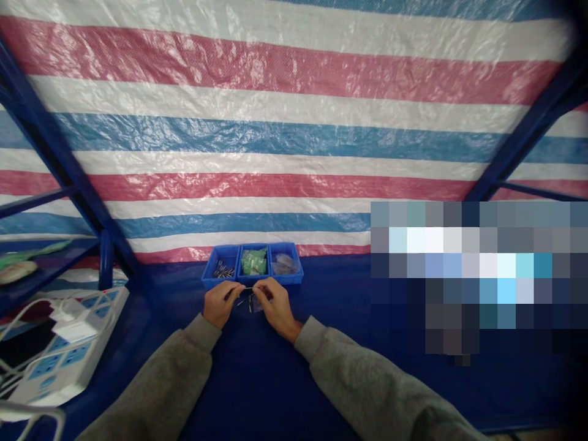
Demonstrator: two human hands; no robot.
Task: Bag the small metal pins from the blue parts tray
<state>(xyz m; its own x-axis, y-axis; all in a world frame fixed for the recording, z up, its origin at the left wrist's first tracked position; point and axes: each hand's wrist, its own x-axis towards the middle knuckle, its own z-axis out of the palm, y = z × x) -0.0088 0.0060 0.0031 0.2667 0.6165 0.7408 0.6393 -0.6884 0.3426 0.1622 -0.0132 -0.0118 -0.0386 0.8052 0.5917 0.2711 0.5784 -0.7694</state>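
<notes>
Two grey sleeves (367, 373) are lying over the near part of the blue surface (257, 380) as I am watching from a distance. My left hand (219, 304) is pinching what I am taking for one end of a thin piece (248, 288), and my right hand (278, 306) is pinching the other; the piece is spanning the small gap between them, too small for me to identify. Below it, loose dark pieces (250, 302) are lying just short of the middle bin (252, 280). I am judging that a slackening pinch or an uneven pull could be dropping it among them, and either hand pushing forward could be nudging that bin. Toward the surface's far edge, the left bin (208, 280) is holding dark rods (224, 269), the middle bin a green packet (254, 262), the right bin (294, 279) clear pieces (285, 264). Behind, a striped sheet (298, 141) is hanging.
</notes>
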